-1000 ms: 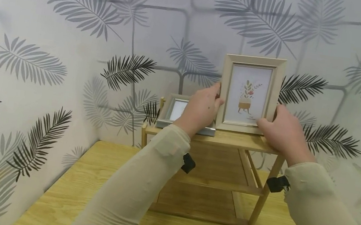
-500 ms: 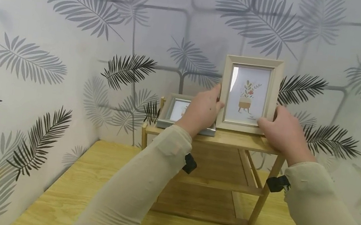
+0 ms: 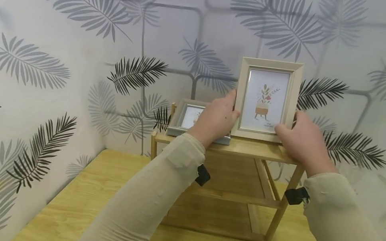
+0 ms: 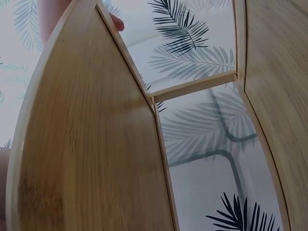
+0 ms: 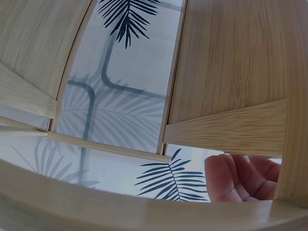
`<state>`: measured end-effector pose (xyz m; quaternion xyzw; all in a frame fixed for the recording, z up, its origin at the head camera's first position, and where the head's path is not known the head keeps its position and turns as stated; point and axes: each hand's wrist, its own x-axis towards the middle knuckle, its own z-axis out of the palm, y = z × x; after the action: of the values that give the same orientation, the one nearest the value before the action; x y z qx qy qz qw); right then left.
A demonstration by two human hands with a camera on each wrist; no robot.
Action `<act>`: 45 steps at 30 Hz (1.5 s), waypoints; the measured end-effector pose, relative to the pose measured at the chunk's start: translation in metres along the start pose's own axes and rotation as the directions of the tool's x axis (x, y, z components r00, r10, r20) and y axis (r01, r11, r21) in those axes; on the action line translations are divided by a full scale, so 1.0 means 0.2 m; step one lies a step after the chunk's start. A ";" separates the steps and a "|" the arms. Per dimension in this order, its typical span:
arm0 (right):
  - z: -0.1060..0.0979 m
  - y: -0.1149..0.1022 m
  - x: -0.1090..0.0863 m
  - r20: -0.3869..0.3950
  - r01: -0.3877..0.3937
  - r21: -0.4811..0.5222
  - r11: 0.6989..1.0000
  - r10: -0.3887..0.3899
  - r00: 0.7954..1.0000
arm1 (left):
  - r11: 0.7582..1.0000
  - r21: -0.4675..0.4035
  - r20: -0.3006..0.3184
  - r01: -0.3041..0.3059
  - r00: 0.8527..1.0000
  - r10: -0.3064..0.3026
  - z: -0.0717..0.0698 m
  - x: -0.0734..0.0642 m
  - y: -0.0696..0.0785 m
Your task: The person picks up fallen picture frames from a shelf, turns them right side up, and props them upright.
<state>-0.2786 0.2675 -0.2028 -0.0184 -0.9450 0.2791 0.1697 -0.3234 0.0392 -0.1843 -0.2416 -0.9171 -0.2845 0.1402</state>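
Note:
A pale wooden picture frame [image 3: 267,100] with a plant print stands upright on the top board of a small wooden shelf [image 3: 247,148]. My left hand [image 3: 216,118] grips the frame's left edge, thumb on its front. On the lower right edge my right hand [image 3: 300,141] holds the frame, thumb on the bottom corner. Curled fingers [image 5: 238,177] of the right hand show past the shelf's underside in the right wrist view. The left wrist view shows only the shelf boards [image 4: 91,144] from below and a fingertip [image 4: 117,21] at the top.
A grey-framed picture [image 3: 188,119] leans on the shelf's left part, partly behind my left hand. The shelf stands on a yellow wooden table [image 3: 96,201] against a leaf-patterned wall [image 3: 79,42]. Lower shelf boards [image 3: 227,197] lie open beneath.
The frame has been turned slightly and set a little straighter; both hands stay on its edges, barely shifted.

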 end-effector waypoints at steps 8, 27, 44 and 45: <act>0.02 0.00 0.01 -0.112 0.047 0.046 0.998 -0.042 0.993 | 0.995 0.098 -0.010 0.007 1.000 -0.006 -0.02 -0.01 -0.01; 0.09 -0.12 -0.03 -0.407 0.449 -0.196 0.872 -0.489 0.771 | 0.976 0.215 -0.075 -0.031 0.996 0.049 -0.16 -0.16 -0.12; 0.24 -0.41 -0.07 -0.041 0.430 -0.158 0.889 -0.441 0.896 | 0.972 0.212 -0.057 0.105 0.994 -0.095 -0.33 -0.22 -0.35; 0.25 -0.42 -0.07 -0.032 0.428 -0.167 0.888 -0.439 0.898 | 0.973 0.203 -0.048 0.111 0.994 -0.103 -0.34 -0.21 -0.37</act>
<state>-0.2774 0.1690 -0.2016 0.1702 -0.9377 0.1589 0.2579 -0.3176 -0.0691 -0.1806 -0.1707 -0.9505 -0.1997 0.1660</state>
